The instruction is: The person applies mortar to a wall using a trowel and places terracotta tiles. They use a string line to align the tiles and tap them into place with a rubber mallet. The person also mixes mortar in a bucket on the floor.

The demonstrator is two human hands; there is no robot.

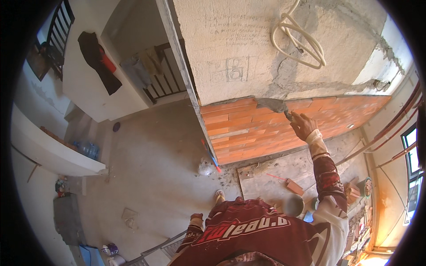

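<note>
The right hand (304, 126) has its fingers curled closed round the handle of one trowel (271, 105). The blade lies ahead and left of them, long axis nearly sideways, where one brick wall (248, 133) meets plaster (235, 44). The left hand (196, 217) is farther, low; its hold I cannot tell. Above hangs one coiled cable (306, 34).
</note>
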